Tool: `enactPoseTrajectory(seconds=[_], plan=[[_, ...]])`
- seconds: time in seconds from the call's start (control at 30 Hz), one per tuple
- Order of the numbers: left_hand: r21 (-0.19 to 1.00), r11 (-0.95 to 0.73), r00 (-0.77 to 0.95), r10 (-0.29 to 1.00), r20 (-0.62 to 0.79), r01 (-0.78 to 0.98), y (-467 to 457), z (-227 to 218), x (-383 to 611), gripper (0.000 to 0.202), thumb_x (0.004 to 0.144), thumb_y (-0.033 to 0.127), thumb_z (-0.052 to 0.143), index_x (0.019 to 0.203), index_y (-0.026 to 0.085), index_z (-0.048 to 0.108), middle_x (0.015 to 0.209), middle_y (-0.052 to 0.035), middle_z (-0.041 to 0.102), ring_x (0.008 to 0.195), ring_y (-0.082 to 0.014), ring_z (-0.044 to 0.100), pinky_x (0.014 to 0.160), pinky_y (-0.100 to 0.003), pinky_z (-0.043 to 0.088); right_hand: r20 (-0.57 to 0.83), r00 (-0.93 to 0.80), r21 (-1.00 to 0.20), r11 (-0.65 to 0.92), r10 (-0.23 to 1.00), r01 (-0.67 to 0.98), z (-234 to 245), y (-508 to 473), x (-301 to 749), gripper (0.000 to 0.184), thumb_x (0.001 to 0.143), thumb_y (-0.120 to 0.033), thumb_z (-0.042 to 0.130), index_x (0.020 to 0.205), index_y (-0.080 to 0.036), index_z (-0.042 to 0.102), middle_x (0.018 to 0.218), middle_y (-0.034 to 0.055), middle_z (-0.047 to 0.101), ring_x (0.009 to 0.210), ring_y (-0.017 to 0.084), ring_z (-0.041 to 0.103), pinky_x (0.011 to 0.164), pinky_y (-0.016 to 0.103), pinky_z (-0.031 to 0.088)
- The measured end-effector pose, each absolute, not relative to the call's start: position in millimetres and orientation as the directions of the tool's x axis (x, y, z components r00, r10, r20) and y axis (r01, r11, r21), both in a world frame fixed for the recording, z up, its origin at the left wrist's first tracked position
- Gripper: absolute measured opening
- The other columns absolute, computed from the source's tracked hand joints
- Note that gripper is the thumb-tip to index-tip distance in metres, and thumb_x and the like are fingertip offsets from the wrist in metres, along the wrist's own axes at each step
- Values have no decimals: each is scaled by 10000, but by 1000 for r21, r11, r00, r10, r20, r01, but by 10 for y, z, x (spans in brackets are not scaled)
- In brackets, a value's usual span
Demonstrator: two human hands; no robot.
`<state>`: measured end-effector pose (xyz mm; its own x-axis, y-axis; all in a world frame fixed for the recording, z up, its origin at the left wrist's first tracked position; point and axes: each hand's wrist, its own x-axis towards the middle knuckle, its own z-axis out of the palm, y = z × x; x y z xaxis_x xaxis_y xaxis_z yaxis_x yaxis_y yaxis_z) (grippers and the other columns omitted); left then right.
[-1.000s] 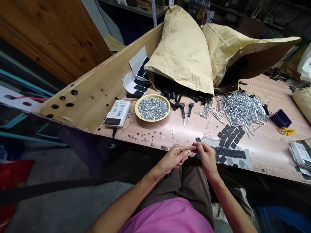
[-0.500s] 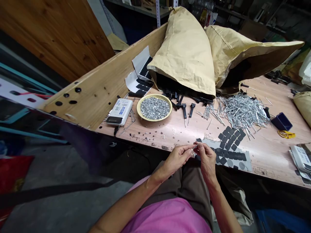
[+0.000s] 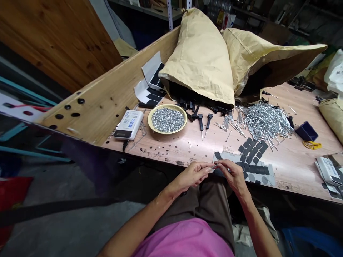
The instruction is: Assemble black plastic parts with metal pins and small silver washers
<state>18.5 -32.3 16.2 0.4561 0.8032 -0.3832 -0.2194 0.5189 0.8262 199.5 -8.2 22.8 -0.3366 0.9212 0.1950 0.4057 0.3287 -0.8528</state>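
Note:
Low at the table's front edge, my left hand (image 3: 193, 176) pinches a thin metal pin (image 3: 214, 166), its fingers curled in. Its far end meets the fingertips of my right hand (image 3: 233, 175), which are closed around it; whether something small sits between them I cannot make out. Just beyond the right hand lies a grey sheet (image 3: 227, 156) bearing rows of black rounded pads (image 3: 250, 157). A yellow bowl (image 3: 150, 125) full of small silver nuts or washers stands farther left. Behind the sheet is a heap of silver pins (image 3: 268, 121).
Two black pieces with metal shafts (image 3: 200, 123) lie in mid-table. Large tan sacks (image 3: 200, 57) spill black parts at the back. A white device (image 3: 129, 125) stands left, a dark blue tray (image 3: 307, 131) right. A wooden board (image 3: 107, 92) walls the left side.
My right hand has shifted right and turned outward, its wrist farther from the left. The left hand keeps hold of the pin. The whole view has moved slightly.

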Motion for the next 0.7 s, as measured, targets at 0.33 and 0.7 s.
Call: enactPoseTrajectory(seconds=[0.33,0.7], plan=[[799,554,532,761,-372,-234,-309,142,148,657,666,545,667,1153,107,615,499,100,350,369,-5,187,387,-184,83,246,-305,-897,336,920,287,233,-118,1999,168,829,-372,606,820,-250,722,750,29,697,687,164,655,660,281,529],[862,457,444,834,-329,-220,-324,142,219,652,661,572,651,1077,70,652,468,100,327,390,-24,229,385,-191,143,290,-328,-839,404,899,366,187,-101,2018,182,855,-367,574,826,-248,708,766,25,710,705,165,661,655,267,528]])
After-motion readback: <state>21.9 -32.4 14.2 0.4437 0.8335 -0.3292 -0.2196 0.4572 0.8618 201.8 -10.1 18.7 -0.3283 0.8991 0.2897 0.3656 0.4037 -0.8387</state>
